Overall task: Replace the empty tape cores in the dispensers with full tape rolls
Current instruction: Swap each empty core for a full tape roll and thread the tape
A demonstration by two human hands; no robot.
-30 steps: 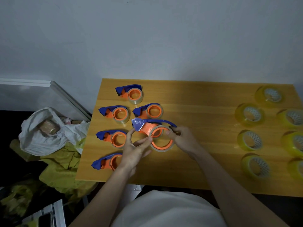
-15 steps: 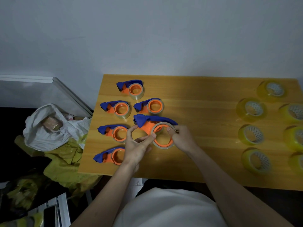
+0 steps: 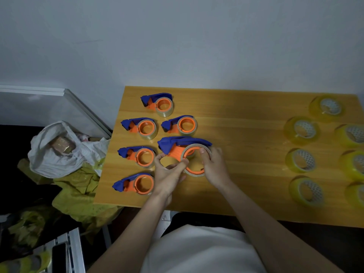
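Observation:
A blue and orange tape dispenser (image 3: 175, 147) is held just above the wooden table (image 3: 246, 174), left of its middle. A thin tan empty core (image 3: 194, 151) rings its orange hub. My left hand (image 3: 169, 174) pinches the hub's left rim between thumb and fingers. My right hand (image 3: 215, 167) grips the core from the right, thumb on its front edge. Several more dispensers with empty cores lie to the left, such as the nearest one (image 3: 136, 157). Several full yellow tape rolls (image 3: 300, 160) lie along the table's right side.
Off the table's left edge lie a white bag (image 3: 49, 154) with a brown roll in it and crumpled yellow-green cloth (image 3: 78, 188). A white panel (image 3: 49, 95) leans against the wall. The table's front edge runs just ahead of my body.
Both hands keep their hold. The dispenser has tipped so that its blue handle faces up and its blade end is hidden. My head moved a little and shifted the view.

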